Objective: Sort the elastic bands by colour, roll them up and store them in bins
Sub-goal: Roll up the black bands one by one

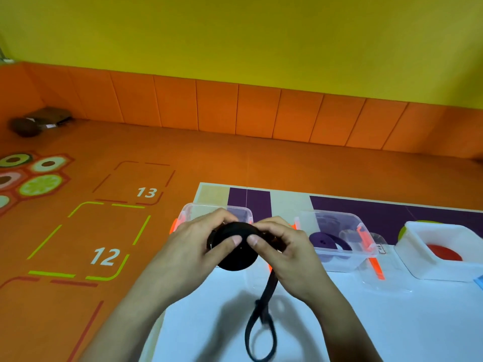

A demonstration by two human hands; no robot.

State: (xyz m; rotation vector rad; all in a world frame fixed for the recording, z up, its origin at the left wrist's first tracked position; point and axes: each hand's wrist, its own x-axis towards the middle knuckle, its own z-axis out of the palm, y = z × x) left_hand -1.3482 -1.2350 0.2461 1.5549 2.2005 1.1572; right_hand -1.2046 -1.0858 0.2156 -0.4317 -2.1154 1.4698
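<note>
- The black roll (236,254) is held over the table (339,325), before a clear bin (217,208).
- Both the left hand (193,246) and the right hand (286,253) pinch it, thumbs pressed on its face.
- Its loose tail (262,322) hangs twisted; a slack pinch could let the coil spring open.

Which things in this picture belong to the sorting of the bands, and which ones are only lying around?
Belong to the job:
black band roll, gripped by left hand and right hand; its loose tail; left clear bin; middle clear bin with purple rolls; white bin with red roll.

Only lying around:
brown objects in the far left corner.
</note>
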